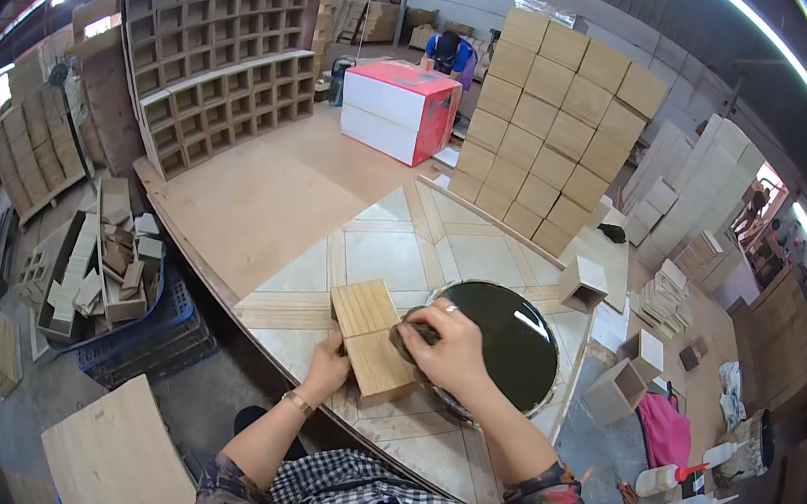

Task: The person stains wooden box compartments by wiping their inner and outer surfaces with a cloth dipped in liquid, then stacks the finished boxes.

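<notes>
At far left, on the floor: a blue plastic crate (171, 324), heaped with blocky wood offcuts (120, 263) whose lower layers are hidden from us.
Left hand (327, 366): we see it reaching up from a bent forearm, a gold-toned band (297, 401) at the wrist, its fingers closed on the left side of the wooden box (376, 362); most of them are tucked out of our sight.
Wooden box: it sits tilted between the two hands, over the pale, wood-banded panel (389, 250) on the counter (216, 219). Straight grain runs along its top, and a seam crosses it; we cannot tell whether it is one piece or two, nor whether its underside touches the panel.
Dark pad (425, 332): pinched at the box's right edge, so covered by fingers that we cannot make out its material.
Right hand (454, 347): bent at the knuckles, ringed, fingers drawn tight around the pad; the forearm rises from a floral sleeve (556, 503) and crosses the basin's near side.
Round basin (557, 364): just right of the box, its rim crusted, holding glossy, dark liquid (519, 357) that mirrors a light.
Open box (584, 284): square-mouthed, beyond the basin, its inside shadowed.
</notes>
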Demonstrator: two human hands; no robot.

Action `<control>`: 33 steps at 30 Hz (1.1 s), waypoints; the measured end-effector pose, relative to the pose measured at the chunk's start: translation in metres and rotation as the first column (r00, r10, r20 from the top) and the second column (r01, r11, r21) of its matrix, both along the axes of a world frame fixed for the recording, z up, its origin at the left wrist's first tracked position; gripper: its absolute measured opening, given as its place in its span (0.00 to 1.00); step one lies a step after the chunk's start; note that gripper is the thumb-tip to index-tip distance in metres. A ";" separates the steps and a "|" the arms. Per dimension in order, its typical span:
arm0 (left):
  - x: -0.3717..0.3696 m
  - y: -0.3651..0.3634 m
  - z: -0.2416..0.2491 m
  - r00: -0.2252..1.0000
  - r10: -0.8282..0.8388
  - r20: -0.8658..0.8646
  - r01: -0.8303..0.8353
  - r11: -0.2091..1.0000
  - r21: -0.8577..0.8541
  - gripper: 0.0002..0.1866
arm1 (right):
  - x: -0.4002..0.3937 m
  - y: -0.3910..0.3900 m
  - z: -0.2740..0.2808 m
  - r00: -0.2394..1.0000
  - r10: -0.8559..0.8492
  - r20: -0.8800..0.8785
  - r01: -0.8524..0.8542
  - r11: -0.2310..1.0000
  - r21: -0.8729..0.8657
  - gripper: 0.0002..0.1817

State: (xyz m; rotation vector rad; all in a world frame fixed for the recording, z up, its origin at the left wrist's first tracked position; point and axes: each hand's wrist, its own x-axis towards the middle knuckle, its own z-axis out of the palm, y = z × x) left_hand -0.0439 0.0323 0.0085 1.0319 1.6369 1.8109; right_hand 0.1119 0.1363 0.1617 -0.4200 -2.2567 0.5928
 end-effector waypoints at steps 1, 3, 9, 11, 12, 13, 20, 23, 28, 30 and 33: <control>-0.002 -0.001 -0.002 0.997 -0.027 0.073 0.026 1.000 0.018 0.18 | -0.006 0.000 -0.007 0.998 -0.015 0.066 0.016 1.000 -0.010 0.08; -0.010 -0.004 0.002 0.997 -0.066 0.038 0.070 0.991 -0.116 0.20 | -0.014 -0.003 -0.023 0.977 -0.041 0.208 0.043 0.999 -0.007 0.09; -0.033 -0.023 0.020 0.867 -0.415 0.275 0.411 0.908 0.075 0.33 | 0.009 -0.034 -0.048 0.992 -0.089 0.087 0.074 0.982 0.171 0.08; -0.032 -0.028 0.045 0.803 -0.468 0.369 0.408 0.883 0.231 0.38 | 0.031 -0.048 -0.051 0.995 -0.079 -0.059 0.091 0.965 0.245 0.08; -0.032 -0.030 0.055 0.745 -0.490 0.453 0.400 0.871 0.285 0.37 | 0.045 -0.050 -0.064 0.993 -0.054 -0.102 0.084 0.945 0.315 0.08; -0.032 -0.031 0.063 0.676 -0.509 0.534 0.382 0.861 0.337 0.36 | 0.062 -0.057 -0.072 0.994 -0.045 -0.098 0.076 0.937 0.341 0.09; 0.012 -0.035 0.016 0.712 -0.268 0.649 0.338 0.941 0.018 0.29 | 0.123 -0.068 -0.090 0.989 -0.027 0.147 -0.019 0.954 0.300 0.09; 0.020 -0.046 0.013 0.704 -0.369 0.606 0.410 0.909 0.078 0.38 | 0.127 -0.070 -0.087 0.988 -0.002 0.154 -0.036 0.969 0.244 0.10; 0.021 -0.067 0.007 0.765 -0.524 0.374 0.573 0.819 -0.025 0.51 | 0.113 -0.075 -0.095 0.981 0.035 0.191 -0.065 0.986 0.152 0.09; 0.025 -0.075 0.030 0.801 -0.446 0.400 0.556 0.801 -0.220 0.48 | 0.113 -0.080 -0.098 0.974 -0.010 0.226 -0.025 0.988 0.152 0.09; 0.024 -0.073 0.023 0.879 -0.359 0.313 0.436 0.871 -0.225 0.42 | 0.105 -0.088 -0.106 0.987 0.001 0.159 -0.013 0.997 0.072 0.10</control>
